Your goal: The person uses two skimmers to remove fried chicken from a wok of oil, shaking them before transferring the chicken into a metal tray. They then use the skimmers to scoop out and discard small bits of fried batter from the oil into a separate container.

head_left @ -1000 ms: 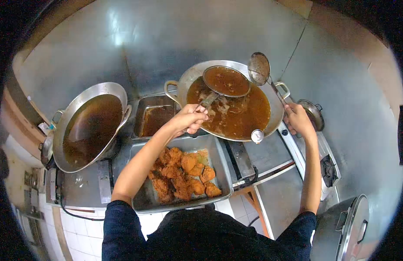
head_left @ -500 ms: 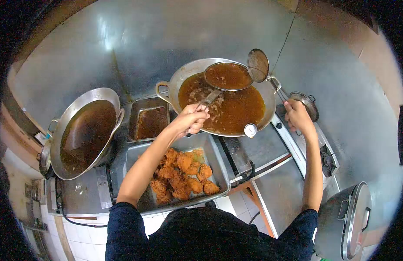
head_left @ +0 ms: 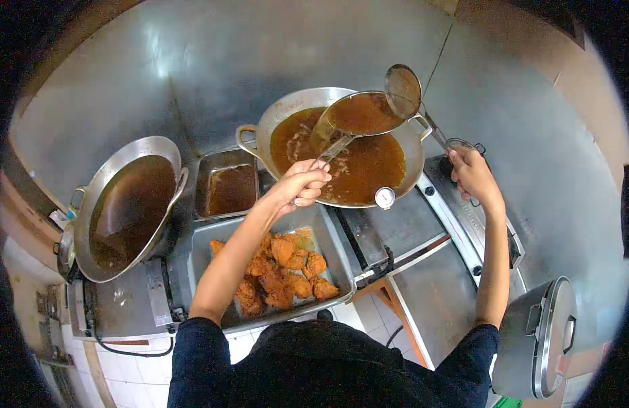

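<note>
My left hand (head_left: 302, 183) is closed round the handle of a large round strainer (head_left: 366, 113). The strainer is over the right wok (head_left: 297, 102), which holds brown oil with bubbles. My right hand (head_left: 472, 178) grips the handle of a smaller mesh skimmer (head_left: 403, 90), whose round head is tilted up against the far right rim of the large strainer. A round dial thermometer (head_left: 385, 198) sits at the wok's near rim. Below my left forearm, a grey tray (head_left: 343, 262) holds several pieces of browned fried food (head_left: 282, 250).
At the left stands another wok (head_left: 134, 204) of dark oil. A small rectangular pan (head_left: 231, 190) of brown liquid lies between the woks. A lidded pot (head_left: 559, 340) stands at the lower right, and a metal lid or pan lies behind my right hand.
The large strainer and the small skimmer have moved up and slightly right over the wok. My right hand has shifted slightly right. The view has shifted a little.
</note>
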The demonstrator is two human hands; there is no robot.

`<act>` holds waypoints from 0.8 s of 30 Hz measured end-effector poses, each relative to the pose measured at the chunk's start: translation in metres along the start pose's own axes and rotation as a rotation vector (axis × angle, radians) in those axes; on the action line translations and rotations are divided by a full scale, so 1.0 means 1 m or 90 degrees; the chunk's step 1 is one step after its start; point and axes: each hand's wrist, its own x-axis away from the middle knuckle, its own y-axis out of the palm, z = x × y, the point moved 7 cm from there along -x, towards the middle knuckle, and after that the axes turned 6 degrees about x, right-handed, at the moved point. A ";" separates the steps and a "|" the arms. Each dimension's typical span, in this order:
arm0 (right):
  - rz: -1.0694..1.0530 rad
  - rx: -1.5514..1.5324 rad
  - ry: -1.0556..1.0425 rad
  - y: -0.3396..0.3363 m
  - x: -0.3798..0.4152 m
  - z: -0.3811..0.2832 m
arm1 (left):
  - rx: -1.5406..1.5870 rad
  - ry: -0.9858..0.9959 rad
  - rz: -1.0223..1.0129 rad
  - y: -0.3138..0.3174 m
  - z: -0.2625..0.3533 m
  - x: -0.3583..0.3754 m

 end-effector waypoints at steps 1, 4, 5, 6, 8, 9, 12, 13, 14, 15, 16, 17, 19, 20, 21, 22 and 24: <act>-0.008 -0.002 -0.001 -0.001 0.001 -0.002 | 0.000 0.004 -0.002 0.001 -0.001 -0.001; 0.006 0.026 -0.010 -0.003 -0.002 -0.002 | 0.013 0.013 -0.018 0.005 -0.004 -0.002; 0.018 0.041 -0.014 -0.003 -0.002 -0.002 | 0.019 0.016 -0.025 0.006 -0.004 -0.001; 0.022 0.049 -0.021 -0.004 -0.001 -0.004 | 0.026 0.012 -0.031 0.008 -0.005 0.000; 0.032 0.066 -0.035 -0.004 0.000 -0.010 | 0.039 0.003 -0.042 0.012 -0.006 0.002; 0.031 0.070 -0.031 -0.004 0.002 -0.013 | 0.042 0.004 -0.042 0.012 -0.007 0.003; 0.026 0.083 -0.032 -0.002 0.002 -0.020 | 0.047 0.005 -0.043 0.013 -0.008 0.004; 0.023 0.089 -0.040 -0.001 0.002 -0.021 | 0.045 0.002 -0.046 0.014 -0.008 0.006; 0.019 0.096 -0.047 -0.001 0.002 -0.023 | 0.044 -0.001 -0.049 0.015 -0.008 0.008; 0.019 0.092 -0.045 0.000 0.003 -0.024 | 0.039 0.002 -0.054 0.016 -0.008 0.009; 0.019 0.088 -0.044 0.001 0.004 -0.027 | 0.034 0.005 -0.058 0.017 -0.007 0.010; 0.019 0.083 -0.043 0.002 0.004 -0.029 | 0.029 0.008 -0.062 0.017 -0.007 0.011; 0.005 0.090 -0.055 0.005 0.001 -0.029 | 0.032 0.012 -0.053 0.015 -0.006 0.013; -0.001 0.094 -0.060 0.007 -0.001 -0.029 | 0.033 0.014 -0.049 0.014 -0.005 0.014; -0.003 0.090 -0.057 0.008 0.001 -0.032 | 0.030 0.015 -0.054 0.013 -0.005 0.015; -0.005 0.087 -0.053 0.009 0.004 -0.038 | 0.027 0.016 -0.059 0.011 -0.005 0.014; -0.002 0.084 -0.052 0.010 0.006 -0.044 | 0.013 0.019 -0.063 0.009 -0.004 0.015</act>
